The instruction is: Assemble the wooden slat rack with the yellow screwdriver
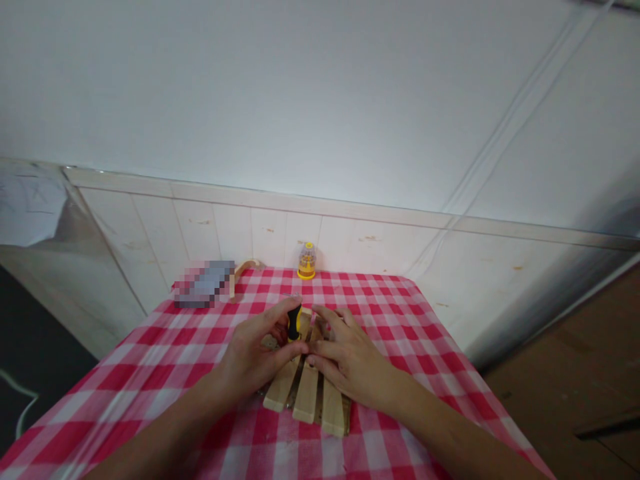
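My left hand (257, 353) pinches the yellow-and-black handle of a small screwdriver (295, 323), held upright over a wooden slatted piece (306, 395). My right hand (347, 357) lies beside it with its fingers stretched over the wooden slats, fingertips close to the screwdriver. The slatted piece lies on a red-and-white checked tablecloth (400, 333); its far end is hidden under both hands.
A small yellow screwdriver-bit holder (307, 261) stands at the table's far edge by the white panelled wall. A blurred grey object (204, 283) and a curved wooden piece (243, 270) lie at the far left. The floor drops away on the right.
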